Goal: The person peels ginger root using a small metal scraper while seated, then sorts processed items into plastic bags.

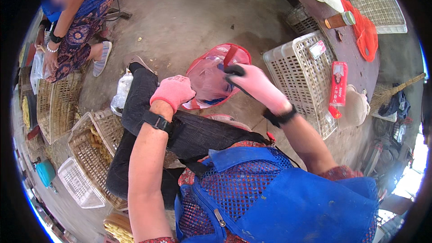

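A red-trimmed, see-through bag (233, 54) stands on the floor before my knees, with crumpled clear plastic (209, 77) and some dark blue material inside it. My left hand (173, 91), in a pink knit glove, is curled at the bag's left rim; its fingertips are hidden, so a grip on the rim or plastic cannot be made out. Over the right side of the opening is my right hand (254, 82), in a pink glove with a black palm side. Its fingers are bent and blurred by motion, and whatever may be between them does not show.
At right, a plastic crate (293, 71) leans by a purple tabletop (361, 67) bearing a jar (339, 19) and red netting (361, 30). A red packet (338, 83) lies near. Left are more crates (89, 141) and a seated co-worker (79, 27) handling a plastic bag (37, 69).
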{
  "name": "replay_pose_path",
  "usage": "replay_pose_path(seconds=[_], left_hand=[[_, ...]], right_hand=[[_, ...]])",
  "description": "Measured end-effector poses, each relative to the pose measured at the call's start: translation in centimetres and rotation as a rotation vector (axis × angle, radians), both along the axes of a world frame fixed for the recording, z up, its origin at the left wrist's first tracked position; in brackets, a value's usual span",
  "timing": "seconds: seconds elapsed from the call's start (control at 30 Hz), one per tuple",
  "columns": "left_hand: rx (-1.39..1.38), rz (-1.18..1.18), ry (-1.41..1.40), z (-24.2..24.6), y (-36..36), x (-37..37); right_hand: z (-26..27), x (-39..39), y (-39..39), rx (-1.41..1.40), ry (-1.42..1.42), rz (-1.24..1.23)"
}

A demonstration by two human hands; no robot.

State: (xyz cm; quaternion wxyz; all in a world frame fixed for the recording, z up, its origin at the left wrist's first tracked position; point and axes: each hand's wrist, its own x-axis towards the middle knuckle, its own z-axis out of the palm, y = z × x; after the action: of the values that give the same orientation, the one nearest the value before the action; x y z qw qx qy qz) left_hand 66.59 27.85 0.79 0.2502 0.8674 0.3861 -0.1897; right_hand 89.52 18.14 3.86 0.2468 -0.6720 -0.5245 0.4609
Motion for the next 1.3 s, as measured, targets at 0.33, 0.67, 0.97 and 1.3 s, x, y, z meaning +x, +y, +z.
replay_pose_path(seconds=[0.33,0.67,0.97,1.3], left_hand=[[-0.255,0.351,-0.233,-1.3,-0.5,-0.9],[0.162,0.001,-0.677,-0.8,-1.6,-0.3],[0.071,1.457,-0.957,6.1,1.4,-5.1],[0.037,1.466,-1.291,3.6,1.3,-8.2]], right_hand=[[-16.7,-6.0,6.1,-0.084,-0.52,0.563],[-1.5,-0.6,4.0,0.432,0.013,0.3],[0.6,1.3,8.6,-0.114,-0.26,0.435],[-15.0,-4.1,11.4,-0.424,-0.558,0.826]])
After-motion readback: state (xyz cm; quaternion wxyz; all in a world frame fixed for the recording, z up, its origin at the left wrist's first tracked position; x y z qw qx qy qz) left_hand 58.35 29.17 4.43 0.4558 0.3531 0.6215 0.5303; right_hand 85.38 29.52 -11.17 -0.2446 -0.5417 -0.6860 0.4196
